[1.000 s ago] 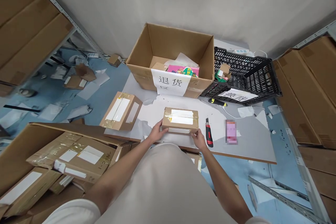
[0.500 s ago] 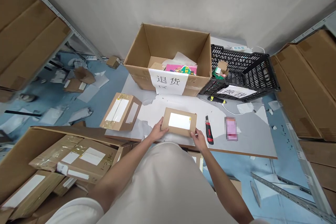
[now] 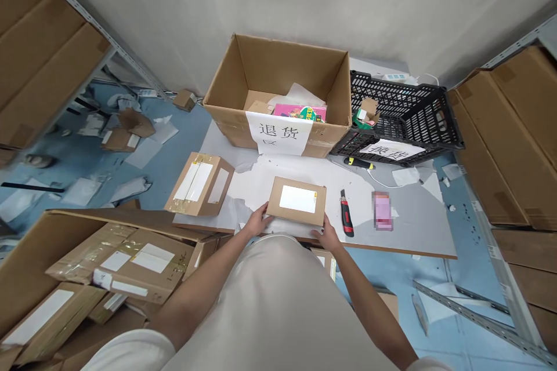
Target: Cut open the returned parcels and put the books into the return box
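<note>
A small cardboard box [image 3: 274, 200] with a white label on top is at the front of the table, between my two hands. My left hand [image 3: 256, 221] holds its near left corner, fingers against the side. At the near right corner, my right hand [image 3: 328, 236] has its fingers along the side and its thumb by the front edge. The parts of the fingers under or behind the box are hidden. A red and black utility knife [image 3: 346, 214] lies just right of the box, its blade end pointing away from me.
Behind stands a large open carton [image 3: 230, 127] with a paper sign, beside a black plastic crate [image 3: 455, 127]. A taped box [image 3: 204, 185] is on the left, a yellow-black tool [image 3: 359, 163] and pink blurred item [image 3: 383, 211] on the right. A carton of parcels [image 3: 56, 226] stands lower left.
The thumbs have slid off the top of the small box to its near edge and sides. The box tilts slightly, showing more of its front side. The view has shifted slightly.
</note>
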`<state>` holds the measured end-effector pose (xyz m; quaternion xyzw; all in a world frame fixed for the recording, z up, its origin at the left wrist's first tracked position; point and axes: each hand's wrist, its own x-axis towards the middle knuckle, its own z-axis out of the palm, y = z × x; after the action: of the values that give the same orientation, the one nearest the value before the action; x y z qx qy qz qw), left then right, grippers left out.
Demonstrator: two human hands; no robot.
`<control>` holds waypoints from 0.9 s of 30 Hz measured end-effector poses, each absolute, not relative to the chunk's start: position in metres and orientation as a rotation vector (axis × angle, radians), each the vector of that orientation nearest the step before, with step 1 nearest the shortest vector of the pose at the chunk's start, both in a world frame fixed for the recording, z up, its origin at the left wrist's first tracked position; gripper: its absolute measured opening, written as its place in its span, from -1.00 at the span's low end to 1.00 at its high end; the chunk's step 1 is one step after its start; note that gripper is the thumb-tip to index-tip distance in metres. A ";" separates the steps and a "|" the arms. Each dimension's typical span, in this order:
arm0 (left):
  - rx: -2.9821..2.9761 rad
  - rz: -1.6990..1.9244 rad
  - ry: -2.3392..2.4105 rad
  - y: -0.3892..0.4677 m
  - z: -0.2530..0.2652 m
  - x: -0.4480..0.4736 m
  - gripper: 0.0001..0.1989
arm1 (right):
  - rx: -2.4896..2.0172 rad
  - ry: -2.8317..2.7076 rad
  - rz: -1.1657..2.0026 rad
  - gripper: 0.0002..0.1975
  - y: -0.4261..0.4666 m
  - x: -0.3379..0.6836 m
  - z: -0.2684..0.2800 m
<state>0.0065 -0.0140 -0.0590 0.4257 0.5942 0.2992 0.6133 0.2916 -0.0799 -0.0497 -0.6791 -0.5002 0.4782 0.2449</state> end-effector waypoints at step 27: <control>1.327 0.718 1.451 -0.014 -0.031 0.012 -0.42 | -1.779 -1.349 1.048 -0.36 -0.059 0.303 -0.028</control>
<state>0.0116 -0.0139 -0.0307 0.5487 0.6003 0.2970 0.5004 0.3033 -0.0588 -0.0283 -0.6806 -0.5162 0.4009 0.3311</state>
